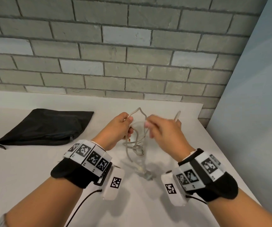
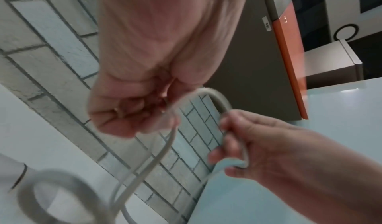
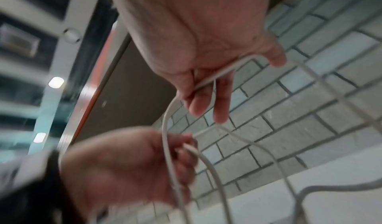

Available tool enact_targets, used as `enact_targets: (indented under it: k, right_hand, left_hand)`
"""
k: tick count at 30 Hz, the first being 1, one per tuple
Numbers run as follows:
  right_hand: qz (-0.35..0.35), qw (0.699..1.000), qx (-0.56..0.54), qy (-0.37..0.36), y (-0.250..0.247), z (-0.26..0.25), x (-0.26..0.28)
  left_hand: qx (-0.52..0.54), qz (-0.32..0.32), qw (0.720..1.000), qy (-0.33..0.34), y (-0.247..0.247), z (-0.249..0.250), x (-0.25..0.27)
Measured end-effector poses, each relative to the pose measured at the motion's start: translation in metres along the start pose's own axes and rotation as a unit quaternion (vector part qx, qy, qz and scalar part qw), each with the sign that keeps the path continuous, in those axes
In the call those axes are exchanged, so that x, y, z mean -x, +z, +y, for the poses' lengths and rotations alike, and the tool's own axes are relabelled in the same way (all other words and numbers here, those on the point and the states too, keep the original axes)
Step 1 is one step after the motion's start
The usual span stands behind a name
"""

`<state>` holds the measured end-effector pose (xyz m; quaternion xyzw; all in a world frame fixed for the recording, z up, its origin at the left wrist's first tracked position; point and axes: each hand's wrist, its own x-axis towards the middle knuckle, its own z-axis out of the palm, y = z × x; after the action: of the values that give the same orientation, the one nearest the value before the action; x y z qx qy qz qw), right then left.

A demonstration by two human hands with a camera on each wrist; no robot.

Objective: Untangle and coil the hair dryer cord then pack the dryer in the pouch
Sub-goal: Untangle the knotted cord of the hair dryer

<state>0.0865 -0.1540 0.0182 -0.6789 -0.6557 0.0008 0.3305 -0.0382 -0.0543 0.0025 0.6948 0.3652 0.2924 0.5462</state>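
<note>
A pale grey hair dryer cord (image 1: pixel 139 110) arches between my two hands above the white table (image 1: pixel 33 169). My left hand (image 1: pixel 128 122) grips one side of the loop with curled fingers, and my right hand (image 1: pixel 148 125) pinches the other side. In the left wrist view the cord (image 2: pixel 217 96) bends from my left hand (image 2: pixel 144 110) to my right hand (image 2: pixel 233 145). Below, a knotted tangle (image 1: pixel 136 149) hangs down to the plug (image 1: pixel 146 176) on the table. The black pouch (image 1: pixel 46 126) lies flat at the left. The dryer's body is mostly hidden.
A grey brick wall (image 1: pixel 132 54) runs along the table's far edge. A pale blue panel (image 1: pixel 255 112) stands along the right side, just past the table's right edge (image 1: pixel 222 149). Black cables trail from both wrist bands near the front.
</note>
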Motion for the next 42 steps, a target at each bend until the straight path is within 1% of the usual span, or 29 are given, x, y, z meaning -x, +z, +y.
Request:
enact_targets:
  k: [1,2,3,5,7,8,10,12,16,19,21,23,25,26,28,29,30,32,33,34,35,37,39,40,41,42]
  right_hand:
    - [0.051,0.995,-0.082,0.013,-0.007,0.0,-0.002]
    - [0.104,0.983,-0.151,0.028,-0.016,0.002,-0.006]
    - [0.152,0.966,-0.202,0.047,-0.028,0.006,-0.01]
    - [0.231,0.932,-0.264,0.089,-0.054,0.014,-0.018]
    - [0.276,0.897,-0.314,0.142,-0.075,0.022,-0.025]
    - [0.279,0.883,-0.336,0.172,-0.082,0.026,-0.029]
    - [0.262,0.87,-0.359,0.216,-0.09,0.033,-0.036]
    - [0.231,0.873,-0.361,0.231,-0.092,0.034,-0.04]
    - [0.161,0.91,-0.321,0.206,-0.082,0.023,-0.038]
    - [0.085,0.941,-0.275,0.178,-0.063,0.018,-0.031]
    - [0.029,0.962,-0.223,0.158,-0.047,0.018,-0.026]
    - [-0.022,0.976,-0.166,0.141,-0.031,0.018,-0.021]
    - [-0.052,0.98,-0.137,0.131,-0.016,0.016,-0.02]
    - [-0.06,0.979,-0.147,0.128,-0.011,0.013,-0.02]
    - [-0.066,0.963,-0.228,0.128,-0.004,0.007,-0.022]
    - [-0.074,0.945,-0.283,0.144,-0.004,0.005,-0.023]
    - [-0.09,0.92,-0.341,0.171,-0.006,0.003,-0.023]
    - [-0.127,0.855,-0.456,0.211,-0.007,0.002,-0.022]
    - [-0.136,0.836,-0.485,0.22,-0.007,0.002,-0.022]
    - [-0.134,0.833,-0.485,0.232,-0.005,0.004,-0.022]
    - [-0.122,0.84,-0.465,0.25,-0.003,0.008,-0.023]
    - [-0.068,0.857,-0.416,0.296,0.0,0.017,-0.023]
    - [-0.021,0.856,-0.393,0.335,-0.001,0.031,-0.023]
    - [-0.001,0.86,-0.374,0.347,-0.002,0.04,-0.022]
    - [0.021,0.867,-0.35,0.354,-0.001,0.048,-0.021]
    - [0.044,0.874,-0.329,0.356,0.001,0.057,-0.02]
  left_hand:
    - [-0.013,0.004,1.0,-0.004,-0.003,0.0,-0.001]
    - [-0.023,0.008,1.0,-0.004,-0.007,-0.001,-0.002]
    - [-0.03,0.01,0.999,-0.004,-0.01,-0.002,-0.003]
    - [-0.05,0.009,0.999,0.003,-0.016,-0.005,-0.003]
    - [-0.073,0.002,0.997,0.015,-0.02,-0.009,-0.001]
    - [-0.079,-0.004,0.997,0.021,-0.021,-0.01,0.0]
    - [-0.08,-0.017,0.996,0.033,-0.022,-0.013,0.003]
    - [-0.066,-0.021,0.997,0.039,-0.024,-0.015,0.005]
    - [0.037,-0.017,0.999,0.014,-0.028,-0.008,0.007]
    - [0.094,-0.046,0.994,0.016,-0.026,0.003,0.009]
    - [0.084,-0.06,0.994,0.043,-0.023,0.008,0.011]
    - [0.031,-0.06,0.995,0.078,-0.017,0.011,0.013]
    - [-0.015,-0.07,0.991,0.11,-0.01,0.013,0.013]
    - [-0.026,-0.088,0.988,0.123,-0.006,0.014,0.013]
    - [-0.044,-0.131,0.981,0.138,-0.001,0.015,0.013]
    - [-0.053,-0.139,0.979,0.138,0.0,0.015,0.013]
    - [-0.065,-0.137,0.98,0.132,0.001,0.014,0.013]
    - [-0.115,-0.115,0.977,0.139,0.002,0.011,0.011]
    - [-0.149,-0.105,0.971,0.151,0.001,0.01,0.01]
    - [-0.164,-0.1,0.968,0.164,0.001,0.01,0.01]
    - [-0.156,-0.09,0.968,0.175,0.0,0.011,0.011]
    - [-0.097,-0.048,0.977,0.186,-0.006,0.017,0.013]
    - [-0.011,0.007,0.982,0.189,-0.02,0.024,0.015]
    - [0.048,0.027,0.98,0.192,-0.028,0.028,0.016]
    - [0.118,0.038,0.972,0.201,-0.037,0.031,0.017]
    - [0.185,0.045,0.958,0.216,-0.045,0.034,0.019]
